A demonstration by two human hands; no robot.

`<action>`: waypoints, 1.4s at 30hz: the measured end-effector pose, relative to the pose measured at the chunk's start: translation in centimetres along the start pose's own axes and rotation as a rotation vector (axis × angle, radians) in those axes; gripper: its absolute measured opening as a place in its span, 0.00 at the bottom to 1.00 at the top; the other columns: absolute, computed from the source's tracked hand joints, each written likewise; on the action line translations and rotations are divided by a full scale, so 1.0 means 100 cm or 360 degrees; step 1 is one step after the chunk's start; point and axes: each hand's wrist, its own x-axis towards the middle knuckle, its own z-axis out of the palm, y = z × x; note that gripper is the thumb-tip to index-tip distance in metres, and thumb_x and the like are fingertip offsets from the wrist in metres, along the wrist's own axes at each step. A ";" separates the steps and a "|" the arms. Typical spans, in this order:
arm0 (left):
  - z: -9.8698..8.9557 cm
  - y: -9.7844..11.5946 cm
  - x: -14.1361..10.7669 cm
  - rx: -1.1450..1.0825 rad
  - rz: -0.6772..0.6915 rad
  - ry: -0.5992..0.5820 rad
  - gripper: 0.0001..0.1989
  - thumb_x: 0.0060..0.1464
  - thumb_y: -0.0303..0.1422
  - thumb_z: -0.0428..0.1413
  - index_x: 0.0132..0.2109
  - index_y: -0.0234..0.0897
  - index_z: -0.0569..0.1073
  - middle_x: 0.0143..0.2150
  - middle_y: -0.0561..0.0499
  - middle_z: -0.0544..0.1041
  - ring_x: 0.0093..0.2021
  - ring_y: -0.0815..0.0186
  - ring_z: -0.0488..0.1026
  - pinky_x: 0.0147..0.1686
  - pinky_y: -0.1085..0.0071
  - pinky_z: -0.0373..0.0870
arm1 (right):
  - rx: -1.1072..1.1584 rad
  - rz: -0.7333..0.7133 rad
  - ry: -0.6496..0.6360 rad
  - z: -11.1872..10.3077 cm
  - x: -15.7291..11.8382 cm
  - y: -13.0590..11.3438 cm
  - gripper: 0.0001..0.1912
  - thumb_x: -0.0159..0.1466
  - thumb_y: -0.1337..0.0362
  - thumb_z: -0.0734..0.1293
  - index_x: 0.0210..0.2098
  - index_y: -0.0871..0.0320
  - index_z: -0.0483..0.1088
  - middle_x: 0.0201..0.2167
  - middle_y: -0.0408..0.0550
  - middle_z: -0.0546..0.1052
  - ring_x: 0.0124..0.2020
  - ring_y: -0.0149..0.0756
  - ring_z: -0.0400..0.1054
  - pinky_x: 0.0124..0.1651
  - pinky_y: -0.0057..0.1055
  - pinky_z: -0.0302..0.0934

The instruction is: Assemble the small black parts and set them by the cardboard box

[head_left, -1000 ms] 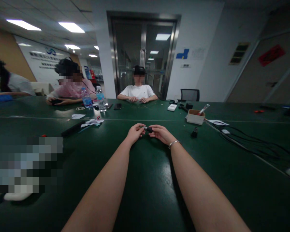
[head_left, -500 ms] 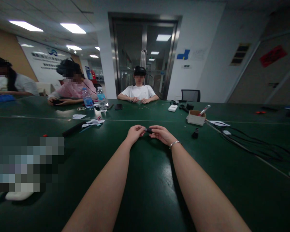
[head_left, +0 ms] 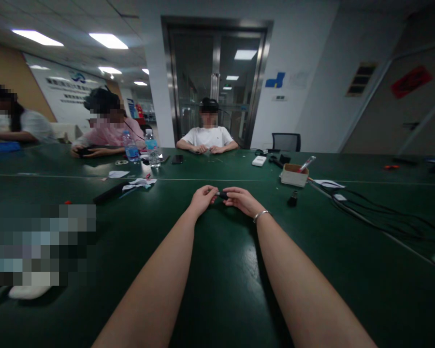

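Observation:
Both my hands meet over the green table [head_left: 224, 270], in the middle of the view. Between them is a small dark object [head_left: 223, 195] with a light-coloured tip at its left end. My right hand [head_left: 241, 199], with a silver bracelet at the wrist, has its fingers closed round the dark part. The fingers of my left hand [head_left: 204, 198] are pinched on the light tip. What exactly the object is cannot be made out. A small black item [head_left: 293, 198] stands on the table to the right of my hands.
A small box [head_left: 294, 176] with a pen-like item and black cables [head_left: 380, 212] lie at the right. Crumpled paper [head_left: 139, 183], a black bar [head_left: 110, 193] and two bottles [head_left: 152, 150] are at the left. Three people sit beyond.
The view has shifted very slightly. My hands keep nearly the same pose round the small dark object.

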 end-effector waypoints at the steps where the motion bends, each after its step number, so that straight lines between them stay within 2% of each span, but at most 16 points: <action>1: 0.001 0.002 -0.001 -0.0003 -0.0004 -0.0022 0.10 0.47 0.36 0.59 0.35 0.33 0.73 0.27 0.51 0.73 0.25 0.73 0.68 0.25 0.76 0.64 | 0.0003 -0.0013 0.0000 0.000 0.000 0.000 0.09 0.60 0.78 0.64 0.39 0.64 0.71 0.25 0.47 0.76 0.25 0.29 0.74 0.30 0.22 0.71; 5: 0.000 0.006 -0.004 0.0041 -0.0013 -0.0073 0.12 0.44 0.32 0.62 0.37 0.32 0.74 0.29 0.50 0.74 0.27 0.72 0.69 0.26 0.76 0.64 | 0.0004 -0.0037 -0.0006 -0.001 -0.001 0.001 0.08 0.61 0.77 0.63 0.39 0.64 0.71 0.23 0.47 0.75 0.25 0.29 0.74 0.30 0.23 0.71; 12: -0.002 0.000 0.001 0.0071 -0.0020 -0.0021 0.12 0.47 0.35 0.60 0.37 0.31 0.75 0.30 0.48 0.75 0.29 0.71 0.70 0.29 0.74 0.67 | -0.0089 0.0005 -0.0014 0.001 -0.001 -0.001 0.11 0.57 0.79 0.66 0.39 0.64 0.71 0.29 0.48 0.77 0.27 0.30 0.75 0.32 0.23 0.72; 16: -0.004 -0.005 0.003 0.0150 0.0080 0.0001 0.16 0.47 0.37 0.60 0.43 0.36 0.74 0.26 0.53 0.72 0.25 0.72 0.68 0.26 0.75 0.68 | -0.0311 -0.0003 -0.0070 0.004 0.002 0.001 0.14 0.52 0.79 0.68 0.37 0.62 0.73 0.31 0.46 0.77 0.29 0.28 0.74 0.32 0.22 0.70; 20: -0.004 -0.006 0.003 0.0179 0.0113 0.0010 0.15 0.46 0.40 0.60 0.38 0.36 0.76 0.24 0.53 0.70 0.24 0.73 0.67 0.25 0.75 0.67 | -0.0593 -0.0117 -0.0093 0.007 0.009 0.004 0.16 0.48 0.79 0.70 0.37 0.62 0.74 0.29 0.44 0.77 0.27 0.25 0.70 0.31 0.22 0.67; 23: -0.003 -0.003 0.001 0.0165 0.0127 -0.0016 0.14 0.47 0.40 0.59 0.39 0.35 0.76 0.26 0.52 0.72 0.24 0.72 0.67 0.25 0.76 0.67 | -0.0736 -0.0177 -0.0104 0.009 0.016 0.008 0.18 0.45 0.79 0.71 0.35 0.63 0.74 0.26 0.42 0.76 0.28 0.26 0.70 0.34 0.23 0.65; 27: 0.000 0.002 -0.002 0.0137 0.0127 -0.0119 0.12 0.51 0.34 0.55 0.42 0.35 0.76 0.34 0.48 0.76 0.28 0.72 0.69 0.25 0.77 0.67 | -0.0837 -0.0234 -0.0035 0.009 0.020 0.012 0.18 0.43 0.80 0.70 0.34 0.63 0.73 0.26 0.41 0.76 0.28 0.27 0.70 0.34 0.24 0.64; 31: 0.001 0.003 -0.004 0.0122 0.0134 -0.0127 0.11 0.51 0.31 0.55 0.43 0.35 0.76 0.39 0.47 0.77 0.34 0.70 0.71 0.26 0.78 0.68 | -0.0867 -0.0255 -0.0022 0.009 0.020 0.015 0.18 0.44 0.79 0.70 0.35 0.63 0.73 0.28 0.43 0.77 0.30 0.29 0.71 0.38 0.27 0.64; 37: 0.001 0.000 -0.001 0.0081 0.0127 -0.0050 0.10 0.49 0.32 0.58 0.40 0.34 0.76 0.37 0.46 0.77 0.36 0.67 0.74 0.29 0.75 0.71 | -0.1016 -0.0309 0.0081 0.009 0.022 0.016 0.17 0.43 0.76 0.72 0.34 0.62 0.74 0.28 0.43 0.76 0.29 0.28 0.69 0.36 0.27 0.63; 42: 0.000 -0.005 0.003 0.0152 0.0129 0.0054 0.11 0.47 0.34 0.61 0.37 0.34 0.74 0.35 0.46 0.77 0.34 0.66 0.74 0.29 0.72 0.72 | -0.1306 -0.0405 0.0197 0.007 0.024 0.018 0.17 0.43 0.71 0.73 0.34 0.61 0.75 0.29 0.43 0.75 0.27 0.28 0.67 0.33 0.26 0.61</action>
